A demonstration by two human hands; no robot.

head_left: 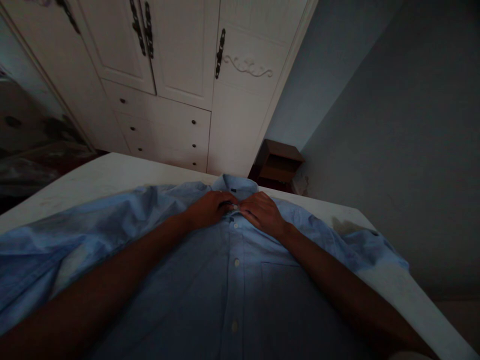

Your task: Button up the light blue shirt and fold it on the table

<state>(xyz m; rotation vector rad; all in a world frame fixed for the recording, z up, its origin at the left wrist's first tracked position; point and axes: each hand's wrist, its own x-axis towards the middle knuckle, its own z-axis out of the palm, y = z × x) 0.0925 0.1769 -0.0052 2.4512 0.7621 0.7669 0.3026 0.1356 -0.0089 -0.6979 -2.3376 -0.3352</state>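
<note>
Light-blue, long-sleeved cloth shirt: was laid front up on a white, flat-topped table, its sleeves spread out to either side.
Light-blue fabric collar: was positioned near the table's far edge; a small dark label was seen inside it.
Bare left hand: was held just below the collar, with thumb and fingertips closed on the shirt's front.
Bare right hand: was held opposite, its fingertips pinched on the same front edge, close beside those of the left.
Small, round, pale button: was seen between the fingertips; whether it was fastened could not be told.
Lower round, pale buttons: were lined down the front below the hands.
Stitched blue chest pocket: was partly covered by the right forearm.
Cream, panelled wardrobe: was seen beyond the table, fitted with dark, ornate handles and knobbed drawers.
Brown, open-fronted wooden cabinet: was placed right of the wardrobe, near a plain grey wall.
</note>
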